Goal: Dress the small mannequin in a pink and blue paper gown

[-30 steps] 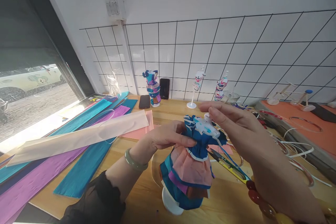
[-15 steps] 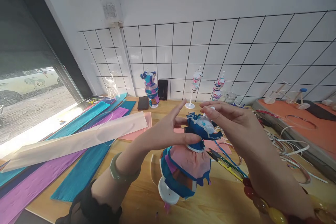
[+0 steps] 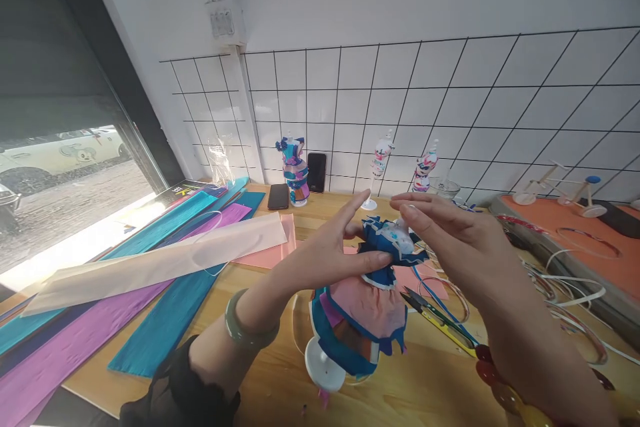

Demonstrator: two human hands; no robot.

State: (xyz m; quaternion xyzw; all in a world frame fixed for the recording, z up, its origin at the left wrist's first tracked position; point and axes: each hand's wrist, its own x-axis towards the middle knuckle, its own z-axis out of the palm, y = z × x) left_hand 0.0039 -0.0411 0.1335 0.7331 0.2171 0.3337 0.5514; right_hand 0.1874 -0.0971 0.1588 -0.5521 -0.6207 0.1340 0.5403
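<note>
Above a wooden table (image 3: 425,387), the left hand (image 3: 330,250) is clasping a tilted, ruffled dress (image 3: 373,307) at its waist while the right hand (image 3: 463,247) is apparently pinching its top, seemingly adjusting the collar (image 3: 375,230), a step likely calling next for light fingertips.

The dress (image 3: 373,303) in front of you looks like matt, crinkled paper or thin cloth, above a smooth white base (image 3: 325,365) resembling plastic. Your bangle (image 3: 235,328) on the left is polished, your beads (image 3: 489,373) on the right glossy, your black sleeve (image 3: 183,383) sheer cloth. You have a smooth wooden desk (image 3: 415,380), a finely crinkled, papery teal strip (image 3: 165,323) at left, and, on the far side, shiny white tiles (image 3: 324,103) and a crumpled, clear plastic bag (image 3: 220,161)
</note>
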